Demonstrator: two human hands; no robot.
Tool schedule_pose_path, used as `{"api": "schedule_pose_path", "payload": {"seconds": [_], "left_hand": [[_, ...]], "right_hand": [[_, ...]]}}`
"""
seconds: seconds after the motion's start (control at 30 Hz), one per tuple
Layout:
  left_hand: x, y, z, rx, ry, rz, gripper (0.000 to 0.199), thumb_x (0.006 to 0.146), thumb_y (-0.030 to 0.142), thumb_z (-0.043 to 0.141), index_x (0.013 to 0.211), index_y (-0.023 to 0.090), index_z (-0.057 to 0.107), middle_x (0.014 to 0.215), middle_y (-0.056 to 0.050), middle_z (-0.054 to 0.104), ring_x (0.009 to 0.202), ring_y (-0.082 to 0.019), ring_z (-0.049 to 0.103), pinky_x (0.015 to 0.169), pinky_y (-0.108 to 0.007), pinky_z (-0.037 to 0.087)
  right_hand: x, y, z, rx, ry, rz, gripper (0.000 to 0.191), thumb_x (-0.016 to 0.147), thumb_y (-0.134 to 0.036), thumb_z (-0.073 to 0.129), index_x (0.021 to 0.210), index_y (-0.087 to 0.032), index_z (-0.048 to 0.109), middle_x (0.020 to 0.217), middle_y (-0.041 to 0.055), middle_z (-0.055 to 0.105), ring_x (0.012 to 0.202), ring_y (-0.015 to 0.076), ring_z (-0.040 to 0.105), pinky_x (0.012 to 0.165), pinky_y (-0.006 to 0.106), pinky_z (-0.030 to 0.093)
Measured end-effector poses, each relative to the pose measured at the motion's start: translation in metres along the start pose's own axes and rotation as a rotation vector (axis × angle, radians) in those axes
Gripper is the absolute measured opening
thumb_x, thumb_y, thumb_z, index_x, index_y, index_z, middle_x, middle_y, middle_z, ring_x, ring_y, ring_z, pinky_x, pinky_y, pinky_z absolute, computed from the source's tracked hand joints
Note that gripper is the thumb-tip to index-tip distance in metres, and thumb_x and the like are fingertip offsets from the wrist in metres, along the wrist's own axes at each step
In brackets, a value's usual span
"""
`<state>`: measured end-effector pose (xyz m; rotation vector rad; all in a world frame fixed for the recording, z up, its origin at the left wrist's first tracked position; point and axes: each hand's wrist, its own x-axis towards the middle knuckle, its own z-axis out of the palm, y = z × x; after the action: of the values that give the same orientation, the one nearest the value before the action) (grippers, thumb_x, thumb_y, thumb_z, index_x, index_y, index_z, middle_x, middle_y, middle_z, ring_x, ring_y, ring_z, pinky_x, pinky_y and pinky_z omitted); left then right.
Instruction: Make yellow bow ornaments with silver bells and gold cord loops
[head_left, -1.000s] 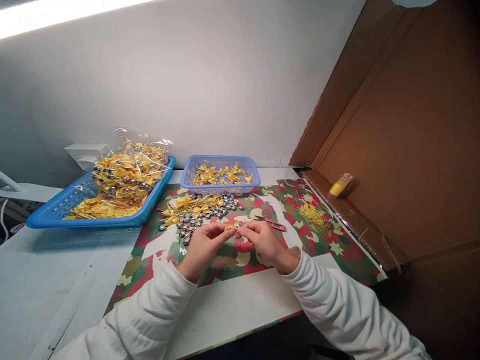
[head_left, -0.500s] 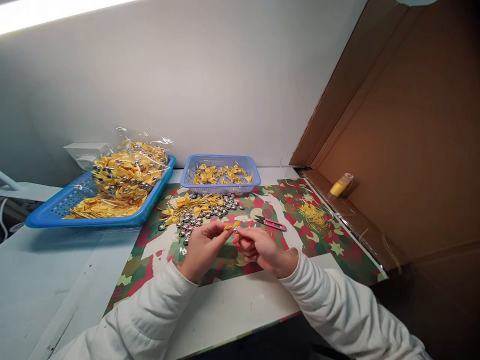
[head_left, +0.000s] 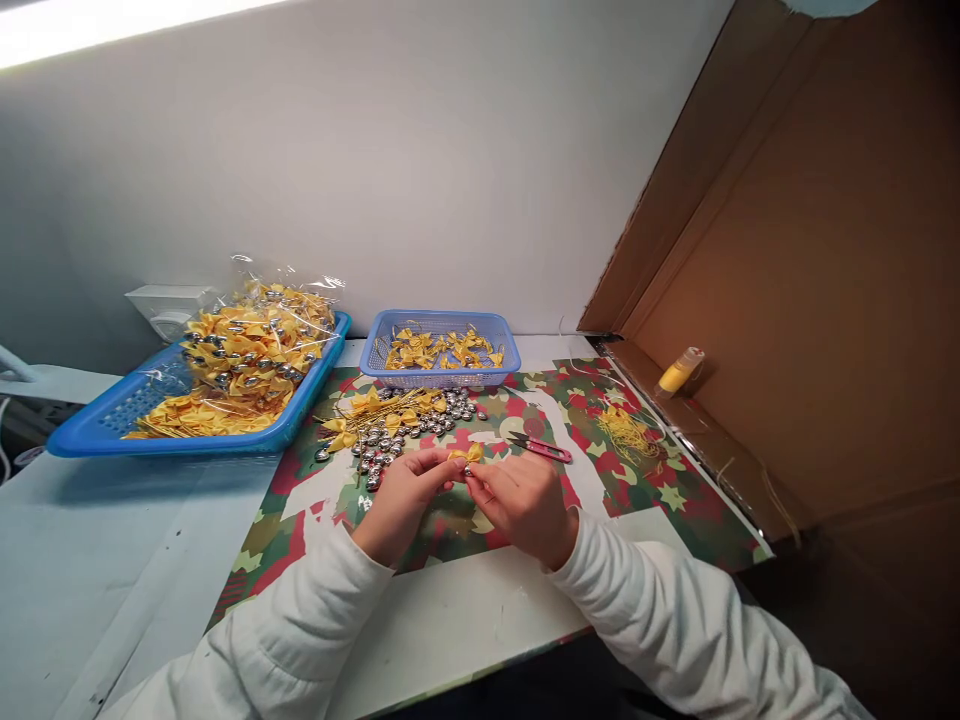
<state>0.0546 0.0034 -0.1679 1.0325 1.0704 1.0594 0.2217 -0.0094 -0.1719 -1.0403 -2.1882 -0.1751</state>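
My left hand pinches a yellow ribbon bow between thumb and fingertips, over the patterned mat. Right below the bow is a small silver bell, and the closed fingers of my right hand grip at it. Fingertips of both hands nearly meet there and partly hide how bell and bow join. Just beyond them lie a heap of silver bells and a bundle of yellow bows on gold ties. Pink thread snips rest behind my right hand.
A large blue basket at left holds a plastic bag of bows with bells. A smaller blue basket with several bows stands at the back. Yellow thread lies tangled at right, below a spool of yellow thread by the cardboard wall.
My right hand has turned over, its back now facing up, with its fingertips still at the bell. The bow shows more fully between my hands. My left hand has barely moved.
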Motion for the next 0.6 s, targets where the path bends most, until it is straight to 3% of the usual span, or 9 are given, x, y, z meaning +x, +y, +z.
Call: {"api": "schedule_pose_path", "payload": {"seconds": [0.07,0.17,0.27,0.37,0.47,0.53,0.6], "left_hand": [[0.001,-0.001,-0.001,-0.011,-0.041,-0.017,0.032,0.061,0.044,0.083,0.072,0.014,0.076,0.077,-0.007,0.074,0.067,-0.015,0.063,0.061,-0.024,0.049],[0.0,-0.001,-0.002,0.01,-0.067,-0.016,0.033,0.061,0.042,0.082,0.078,0.015,0.077,0.084,-0.009,0.076,0.073,-0.018,0.067,0.066,-0.026,0.052],[-0.001,0.001,-0.002,0.077,-0.036,0.011,0.031,0.062,0.041,0.081,0.079,0.016,0.076,0.082,-0.008,0.076,0.071,-0.018,0.067,0.065,-0.027,0.052],[-0.003,0.004,-0.004,0.176,-0.006,0.04,0.022,0.064,0.037,0.079,0.072,0.017,0.074,0.072,-0.006,0.074,0.067,-0.019,0.066,0.063,-0.028,0.051],[-0.006,0.002,-0.004,0.64,0.006,0.297,0.008,0.074,0.026,0.07,0.074,0.019,0.073,0.077,-0.006,0.075,0.074,-0.021,0.067,0.068,-0.03,0.05],[-0.01,-0.003,-0.001,1.059,-0.064,0.537,0.01,0.08,0.018,0.061,0.077,0.019,0.071,0.08,-0.007,0.075,0.076,-0.021,0.067,0.071,-0.031,0.049],[-0.017,-0.009,0.005,1.273,-0.17,0.655,0.018,0.08,0.008,0.055,0.071,0.019,0.067,0.074,-0.006,0.071,0.071,-0.02,0.065,0.069,-0.032,0.047]], "right_hand": [[0.001,0.0,0.002,0.089,0.005,0.051,0.029,0.095,-0.026,0.048,0.077,-0.017,0.07,0.06,0.0047,0.064,0.054,0.0138,0.053,0.054,0.031,0.028],[0.006,0.002,-0.004,0.404,-0.038,0.224,0.01,0.085,-0.026,0.062,0.088,-0.018,0.067,0.066,0.0007,0.06,0.058,0.0124,0.05,0.056,0.027,0.035],[0.018,0.017,-0.024,0.79,-0.12,0.416,0.035,0.072,-0.029,0.071,0.104,-0.021,0.06,0.071,-0.0034,0.051,0.061,0.0114,0.046,0.058,0.025,0.039],[0.039,0.048,-0.055,1.135,0.064,0.63,0.021,0.08,-0.033,0.056,0.098,-0.022,0.057,0.074,-0.0023,0.046,0.06,0.0108,0.043,0.056,0.025,0.04],[0.067,0.083,-0.086,1.227,0.36,0.678,0.009,0.079,-0.024,0.055,0.087,-0.022,0.057,0.067,-0.0042,0.038,0.054,0.0089,0.036,0.052,0.021,0.035],[0.087,0.105,-0.1,1.239,0.416,0.709,0.006,0.083,-0.019,0.052,0.086,-0.022,0.057,0.065,-0.0051,0.037,0.051,0.008,0.032,0.05,0.02,0.033],[0.104,0.122,-0.104,1.22,0.43,0.789,0.006,0.089,-0.02,0.051,0.089,-0.024,0.056,0.065,-0.0062,0.038,0.046,0.0069,0.027,0.047,0.019,0.03]]}}
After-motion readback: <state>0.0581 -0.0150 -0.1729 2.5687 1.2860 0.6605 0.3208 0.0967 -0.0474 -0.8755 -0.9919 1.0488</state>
